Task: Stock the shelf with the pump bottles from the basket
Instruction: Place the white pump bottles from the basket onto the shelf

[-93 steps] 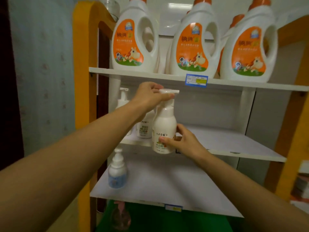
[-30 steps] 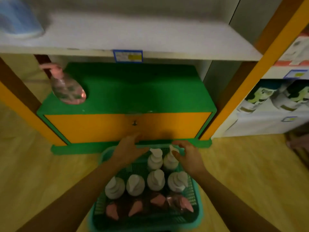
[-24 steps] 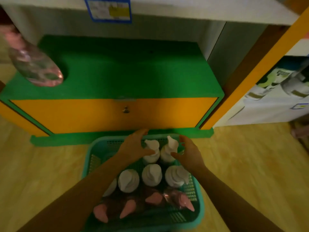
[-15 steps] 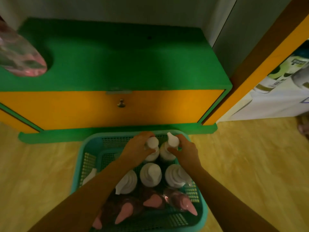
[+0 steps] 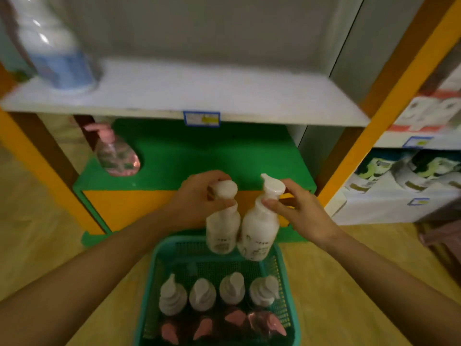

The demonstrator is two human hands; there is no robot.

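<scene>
My left hand grips the neck of one white pump bottle. My right hand pinches the neck of a second white pump bottle. Both bottles hang side by side above the far end of the teal basket on the floor. Inside the basket stand several more white pump bottles, and clear bottles with pink pumps fill its near end. The white shelf board lies above and beyond the hands.
A blue-labelled bottle stands at the shelf's left end. A clear bottle with a pink pump sits on the green base shelf below. Orange frame posts flank the unit. Boxed goods fill the neighbouring shelf on the right.
Both hands closed on two white bottles in the basket and have lifted them out. My view has tilted up, bringing the white shelf back into sight.
</scene>
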